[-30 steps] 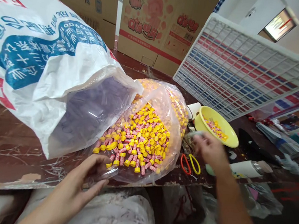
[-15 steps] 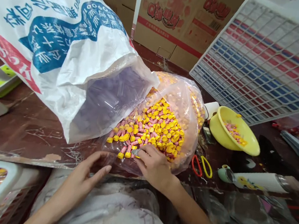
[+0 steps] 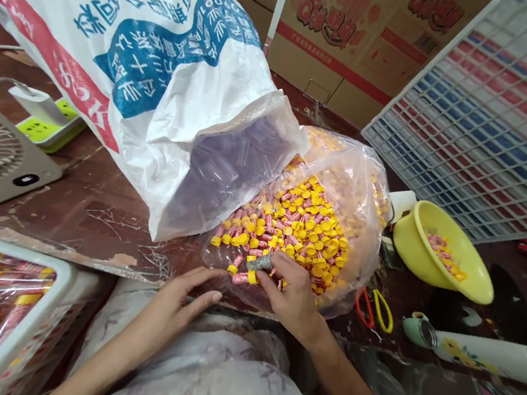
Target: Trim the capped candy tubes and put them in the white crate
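At the near table edge, the right hand [image 3: 292, 294] pinches a small grey object at the still-full clear bag [image 3: 336, 232] of yellow-capped tubes [image 3: 298, 227]; the left hand [image 3: 178, 305] rests open beside it.

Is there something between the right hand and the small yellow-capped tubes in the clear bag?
Nothing visible. The right hand is inside the mouth of the clear bag, fingers directly on the tubes, pinching a small grey thing.

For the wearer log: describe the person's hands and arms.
Both arms are bare to the frame's edge, with no sleeves showing. The left hand and right hand wear no gloves; no rings, watch or bands are visible. Fingernails look short and unpainted.
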